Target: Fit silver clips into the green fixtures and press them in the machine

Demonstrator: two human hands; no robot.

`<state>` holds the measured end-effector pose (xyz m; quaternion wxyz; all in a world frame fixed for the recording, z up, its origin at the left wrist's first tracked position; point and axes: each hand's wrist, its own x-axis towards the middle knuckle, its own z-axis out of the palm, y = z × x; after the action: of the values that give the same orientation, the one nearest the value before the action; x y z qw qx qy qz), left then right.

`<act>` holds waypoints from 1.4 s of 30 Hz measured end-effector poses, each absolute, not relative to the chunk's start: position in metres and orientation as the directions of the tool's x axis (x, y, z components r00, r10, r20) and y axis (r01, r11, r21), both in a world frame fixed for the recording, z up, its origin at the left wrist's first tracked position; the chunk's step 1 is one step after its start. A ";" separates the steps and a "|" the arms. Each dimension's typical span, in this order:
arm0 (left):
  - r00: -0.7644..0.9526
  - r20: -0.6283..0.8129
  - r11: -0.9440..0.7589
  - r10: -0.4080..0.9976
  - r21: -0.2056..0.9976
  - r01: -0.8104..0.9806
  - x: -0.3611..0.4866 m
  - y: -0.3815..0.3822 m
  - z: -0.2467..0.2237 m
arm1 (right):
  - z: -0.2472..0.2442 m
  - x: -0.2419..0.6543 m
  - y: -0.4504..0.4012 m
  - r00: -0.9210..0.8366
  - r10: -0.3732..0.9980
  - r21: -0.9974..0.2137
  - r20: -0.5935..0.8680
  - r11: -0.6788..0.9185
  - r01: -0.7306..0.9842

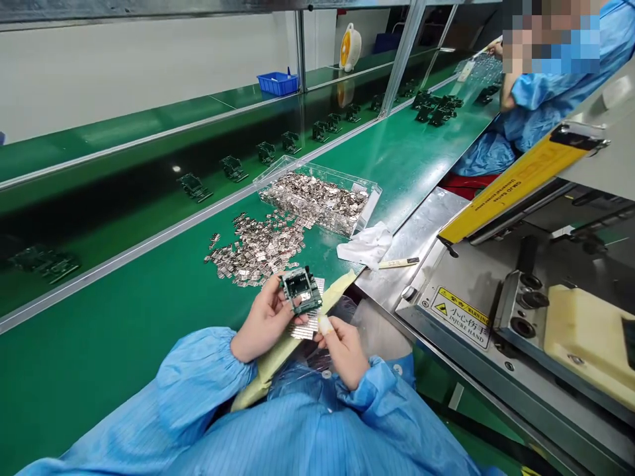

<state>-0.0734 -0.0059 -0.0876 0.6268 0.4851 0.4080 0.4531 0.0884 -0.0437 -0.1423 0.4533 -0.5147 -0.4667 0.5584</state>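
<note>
My left hand point(265, 317) is closed around a green circuit board point(301, 291) with a dark square opening, held tilted above the table edge. Just beneath the board lies a sheet of pale, narrow strips point(305, 328), partly covered by the board and my fingers. My right hand point(344, 347) is closed in a pinch at the sheet's right edge, a white cover on its thumb. What sits between those fingertips is hidden. Beyond the board, small silvery metal pieces point(262, 248) lie in a loose heap.
A clear plastic box point(367, 208) of similar metal pieces stands behind the heap. Right of it are a white cloth point(367, 244) and a marked stick point(399, 263). Several boards point(233, 168) line the dark belt. A machine point(496, 317) stands right; another person point(536, 99) works farther back.
</note>
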 end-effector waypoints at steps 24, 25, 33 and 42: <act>0.281 -0.011 -0.015 0.960 0.996 0.088 -0.058 0.013 -0.104 | -0.172 0.081 -0.049 -0.067 0.982 -0.973 0.178 0.186 0.136; 0.274 -0.010 -0.013 0.962 0.996 0.083 -0.058 0.013 -0.104 | -0.171 0.082 -0.049 -0.083 0.977 -0.967 0.196 0.207 0.152; 0.284 -0.070 0.102 0.956 0.990 -0.099 -0.054 0.015 -0.099 | -0.170 0.100 -0.050 -0.191 0.974 -0.920 0.118 0.179 0.348; 0.271 -0.017 0.072 0.962 0.979 -0.192 -0.065 0.006 -0.103 | -0.138 0.132 -0.048 -0.287 0.956 -0.818 0.055 0.208 0.536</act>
<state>-0.0649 0.0063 -0.1031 0.6218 0.4988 0.3861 0.4642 0.1316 -0.0482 -0.1381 0.2954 -0.5188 -0.7189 0.3560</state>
